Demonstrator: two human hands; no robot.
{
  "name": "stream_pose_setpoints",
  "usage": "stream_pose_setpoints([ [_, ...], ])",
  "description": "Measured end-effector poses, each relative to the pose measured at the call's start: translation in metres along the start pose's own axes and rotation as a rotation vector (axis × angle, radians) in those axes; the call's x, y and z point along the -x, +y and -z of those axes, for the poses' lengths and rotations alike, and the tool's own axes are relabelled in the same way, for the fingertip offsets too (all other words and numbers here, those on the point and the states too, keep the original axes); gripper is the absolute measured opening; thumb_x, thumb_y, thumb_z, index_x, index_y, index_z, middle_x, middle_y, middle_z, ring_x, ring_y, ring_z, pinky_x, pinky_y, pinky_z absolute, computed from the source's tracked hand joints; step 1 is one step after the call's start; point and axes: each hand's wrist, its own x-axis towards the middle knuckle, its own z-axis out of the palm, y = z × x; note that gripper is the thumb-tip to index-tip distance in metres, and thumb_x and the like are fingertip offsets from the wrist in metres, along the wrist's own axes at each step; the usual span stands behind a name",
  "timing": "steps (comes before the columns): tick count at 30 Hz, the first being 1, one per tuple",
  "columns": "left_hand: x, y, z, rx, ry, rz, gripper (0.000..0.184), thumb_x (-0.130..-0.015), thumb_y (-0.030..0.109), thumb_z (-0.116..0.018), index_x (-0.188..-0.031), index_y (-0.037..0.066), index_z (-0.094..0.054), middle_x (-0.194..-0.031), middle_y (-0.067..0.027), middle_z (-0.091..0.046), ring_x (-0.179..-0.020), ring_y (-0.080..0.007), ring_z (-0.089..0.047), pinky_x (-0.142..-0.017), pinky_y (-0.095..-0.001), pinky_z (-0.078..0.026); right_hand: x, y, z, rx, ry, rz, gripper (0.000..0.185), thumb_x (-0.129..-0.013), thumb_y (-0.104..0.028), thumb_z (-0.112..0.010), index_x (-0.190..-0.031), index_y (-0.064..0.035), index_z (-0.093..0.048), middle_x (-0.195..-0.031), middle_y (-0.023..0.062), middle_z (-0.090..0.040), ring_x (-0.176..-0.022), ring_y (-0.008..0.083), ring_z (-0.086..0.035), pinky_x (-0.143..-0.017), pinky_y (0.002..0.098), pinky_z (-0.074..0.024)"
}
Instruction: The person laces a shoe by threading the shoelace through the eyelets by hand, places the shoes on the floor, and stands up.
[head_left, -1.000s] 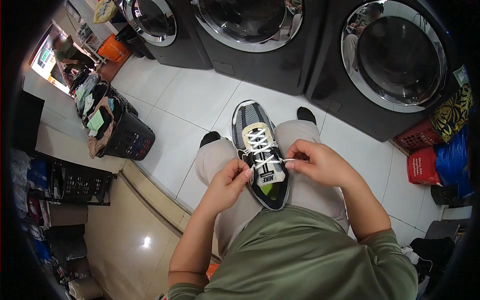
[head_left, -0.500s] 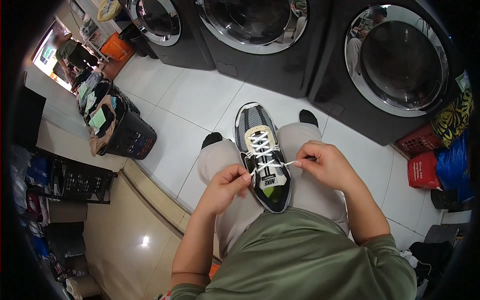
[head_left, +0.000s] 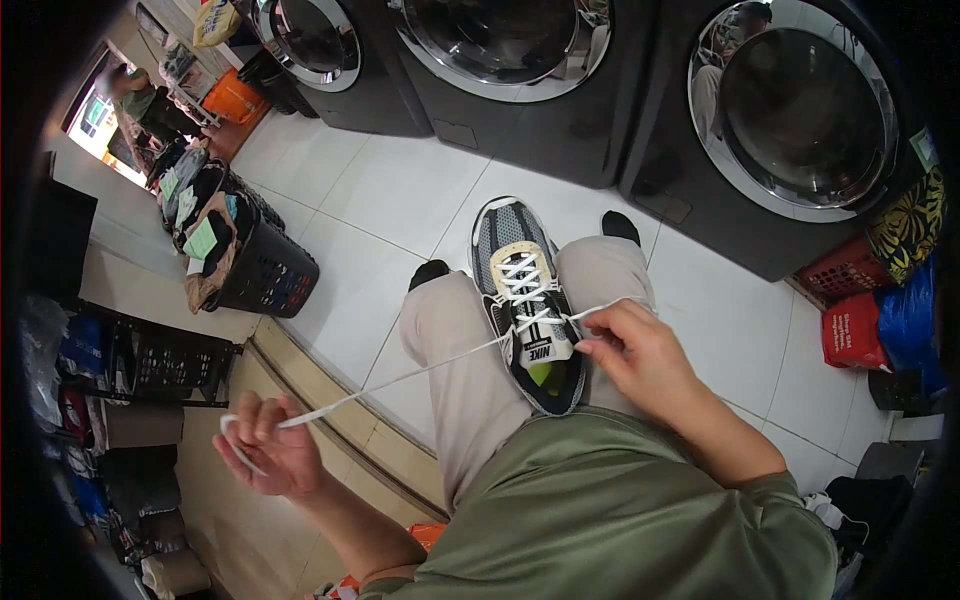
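- Between beige-trousered legs: grey-black mesh sneaker.
- Left hand, loosely curled, holds flat white lace; even tension helps.
- Right hand, fingers slightly bent beside opposite lace end; grip unclear.

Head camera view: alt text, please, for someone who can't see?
Left hand holds a white lace stretched sideways from a gray sneaker on a person's lap, right hand at the opposite strand. Dark front-loading machines stand beyond.

Three dark front-loading machines stand on white floor tiles. Black basket at left overflows with clothes; at right, a red bag touches a blue bag.
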Motion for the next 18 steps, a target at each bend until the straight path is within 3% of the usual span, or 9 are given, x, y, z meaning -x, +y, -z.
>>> stream_pose_setpoints([
  [1,0.0,0.008,0.0,-0.046,-0.006,-0.057,0.03,-0.105,0.026,-0.047,-0.096,0.0,-0.057,-0.112,-0.0095,-0.051,-0.106,-0.0282,-0.055,-0.124,-0.0588,-0.02,0.0,0.002,-0.005,0.019,0.025,0.032,0.019,-0.091,-0.008,-0.072,-0.105,0.0025,-0.066,-0.094,0.0157,-0.065,-0.08,0.0305,-0.067,-0.069,0.0391,-0.0532],
  [2,0.003,0.014,-0.001,-0.106,0.067,-0.086,0.031,-0.106,0.019,-0.045,-0.122,-0.006,-0.055,-0.122,-0.0102,-0.049,-0.113,-0.0273,-0.054,-0.124,-0.0541,-0.025,0.0,0.008,-0.012,0.039,0.05,0.066,0.02,-0.09,-0.007,-0.072,-0.106,0.0029,-0.066,-0.095,0.016,-0.065,-0.081,0.0315,-0.067,-0.069,0.0394,-0.0535],
  [5,0.001,0.028,0.012,-0.117,0.258,-0.23,0.037,-0.107,0.009,-0.043,-0.14,-0.006,-0.047,-0.126,-0.013,-0.049,-0.117,-0.0259,-0.055,-0.122,-0.0472,-0.033,0.0,0.009,-0.019,0.039,0.073,0.102,0.022,-0.089,-0.007,-0.072,-0.107,0.0035,-0.065,-0.097,0.0164,-0.065,-0.082,0.0335,-0.067,-0.069,0.0397,-0.0538],
  [6,-0.004,0.036,0.024,-0.16,0.215,-0.201,0.041,-0.105,-0.002,-0.043,-0.145,-0.005,-0.043,-0.129,-0.0147,-0.05,-0.118,-0.0239,-0.056,-0.116,-0.0413,-0.043,0.001,0.009,-0.019,0.029,0.073,0.1,0.022,-0.089,-0.007,-0.073,-0.107,0.0036,-0.065,-0.097,0.0165,-0.066,-0.082,0.034,-0.067,-0.069,0.0397,-0.0538],
  [9,-0.007,0.051,0.048,-0.286,0.317,-0.263,0.044,-0.103,-0.006,-0.045,-0.147,-0.004,-0.042,-0.121,-0.015,-0.055,-0.114,-0.0207,-0.058,-0.105,-0.0364,-0.052,0.001,0.006,-0.017,0.006,0.043,0.05,0.022,-0.088,-0.006,-0.073,-0.106,0.0042,-0.066,-0.098,0.0167,-0.067,-0.082,0.0325,-0.067,-0.07,0.0395,-0.0542],
  [10,-0.011,0.045,0.047,-0.369,0.527,-0.373,0.05,-0.1,-0.006,-0.053,-0.148,-0.003,-0.041,-0.111,-0.0119,-0.06,-0.107,-0.0179,-0.06,-0.096,-0.0322,-0.054,0.001,0.006,-0.017,-0.019,0.048,0.026,0.021,-0.088,-0.005,-0.072,-0.106,0.0045,-0.067,-0.098,0.0158,-0.067,-0.082,0.029,-0.068,-0.07,0.0369,-0.0547],
  [13,-0.025,0.005,0.026,-0.436,0.584,-0.131,0.045,-0.097,-0.003,-0.059,-0.14,-0.002,-0.049,-0.104,-0.0087,-0.062,-0.095,-0.0133,-0.061,-0.082,-0.0271,-0.054,0.002,0.01,-0.02,-0.074,0.055,-0.04,0.019,-0.09,-0.004,-0.07,-0.106,0.0052,-0.069,-0.097,0.015,-0.069,-0.082,0.0241,-0.069,-0.07,0.0323,-0.0551],
  [16,-0.028,-0.088,0.003,-0.744,0.475,0.173,0.015,-0.096,0.002,-0.064,-0.11,-0.002,-0.064,-0.093,-0.0036,-0.064,-0.079,-0.0061,-0.059,-0.064,-0.0205,-0.045,-0.001,0.017,-0.019,-0.088,0.041,-0.091,0.02,-0.092,-0.007,-0.067,-0.108,0.0048,-0.069,-0.094,0.0162,-0.07,-0.08,0.026,-0.069,-0.071,0.0326,-0.0537],
  [18,-0.025,-0.148,-0.022,-1.054,0.292,0.35,0.009,-0.097,0.007,-0.067,-0.104,0.002,-0.068,-0.094,-0.0029,-0.067,-0.078,-0.0132,-0.063,-0.066,-0.0284,-0.048,-0.002,0.021,-0.019,-0.104,0.032,-0.127,0.021,-0.094,-0.008,-0.065,-0.11,0.0043,-0.069,-0.092,0.0143,-0.071,-0.078,0.0211,-0.069,-0.071,0.0306,-0.053],
])
